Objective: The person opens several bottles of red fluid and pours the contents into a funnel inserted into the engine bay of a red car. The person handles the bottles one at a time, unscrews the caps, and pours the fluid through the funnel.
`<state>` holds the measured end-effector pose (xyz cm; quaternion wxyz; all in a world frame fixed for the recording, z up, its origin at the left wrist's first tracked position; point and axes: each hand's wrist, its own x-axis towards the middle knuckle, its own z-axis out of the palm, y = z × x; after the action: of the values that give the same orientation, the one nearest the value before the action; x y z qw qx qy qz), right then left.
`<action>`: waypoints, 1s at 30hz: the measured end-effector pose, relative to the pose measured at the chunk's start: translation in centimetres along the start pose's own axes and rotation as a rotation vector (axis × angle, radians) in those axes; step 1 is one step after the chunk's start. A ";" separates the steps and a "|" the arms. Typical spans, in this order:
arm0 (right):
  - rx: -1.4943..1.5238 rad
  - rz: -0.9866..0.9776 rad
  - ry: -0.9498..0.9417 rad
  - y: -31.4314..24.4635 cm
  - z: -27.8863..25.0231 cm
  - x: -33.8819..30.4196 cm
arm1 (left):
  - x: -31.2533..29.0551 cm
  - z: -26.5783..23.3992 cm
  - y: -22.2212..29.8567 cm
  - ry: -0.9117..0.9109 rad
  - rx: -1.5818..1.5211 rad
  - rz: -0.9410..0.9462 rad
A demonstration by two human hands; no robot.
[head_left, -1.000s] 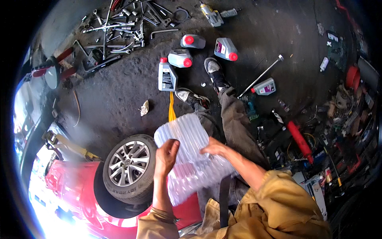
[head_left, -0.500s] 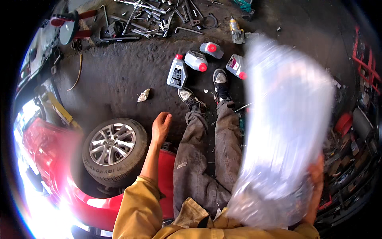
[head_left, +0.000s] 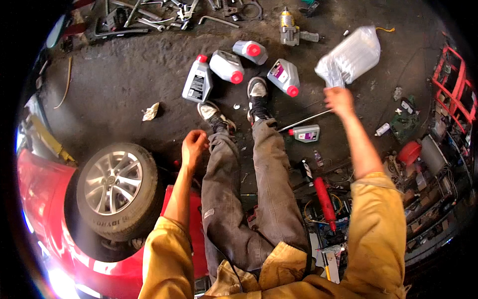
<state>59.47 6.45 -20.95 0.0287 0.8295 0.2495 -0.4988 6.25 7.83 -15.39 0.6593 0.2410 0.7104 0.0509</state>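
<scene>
My right hand (head_left: 339,101) reaches forward with its fingers closed round the gathered end of a clear plastic bag (head_left: 356,52). The bag's fuller part extends away from the hand, over or on the dark floor; which one I cannot tell. Beside my left leg, my left hand (head_left: 194,147) hangs with curled fingers and nothing visible in them. Grey bottles with red caps stand or lie round my shoes, among them one with a dark label (head_left: 197,82) and one with a purple label (head_left: 284,75). A smaller grey bottle (head_left: 305,133) lies below my right hand.
A wheel (head_left: 113,183) sits at the left by a red car body panel (head_left: 40,187). Wrenches and other tools (head_left: 162,22) litter the far floor, with a yellow-and-grey power tool (head_left: 289,30) nearby. A red cylinder (head_left: 324,204) and a red metal frame (head_left: 455,92) are at the right.
My right hand has swung the plastic bag forward, away from my body, uncovering the floor and items at the right. My left hand stays curled beside my leg.
</scene>
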 end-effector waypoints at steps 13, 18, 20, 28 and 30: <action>-0.119 0.192 0.411 -3.3 19.5 3.2 | -8.1 5.5 2.8 -0.107 -0.074 -0.087; -0.340 -0.056 0.220 -7.5 14.9 -5.5 | -10.4 5.5 3.8 -0.151 0.168 0.100; -0.440 -0.092 0.178 -9.4 12.5 -12.4 | -12.1 5.7 5.0 -0.197 0.269 0.093; -0.373 -0.763 -0.213 -16.2 -6.6 -46.2 | -23.6 -0.1 16.4 -0.610 0.620 0.988; -0.022 -0.692 -0.145 -17.3 -7.3 -50.0 | -29.0 -0.6 17.6 -0.830 0.439 0.573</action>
<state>38.89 4.48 28.27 -0.1155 0.6577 0.5186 -0.5340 10.95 11.61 17.98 0.7780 0.5566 0.2907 -0.0202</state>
